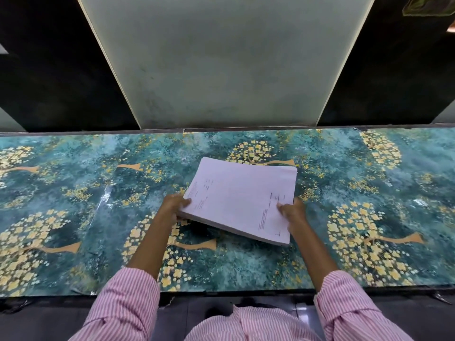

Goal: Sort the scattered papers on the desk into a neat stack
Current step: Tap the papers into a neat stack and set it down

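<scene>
Here, a squared stack [241, 200] of white sheets lies slightly askew at the middle of the teal, flower-patterned desk [73, 193]. The left hand [173, 205] grips its near-left corner and the right hand [293, 210] its right edge, thumbs on top. Faint print on the top sheet is too small to read.

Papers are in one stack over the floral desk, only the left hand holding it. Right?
No: both hands hold it. Head view shows the left hand gripping the paper stack at its left corner, the right hand pinching its right edge.
</scene>
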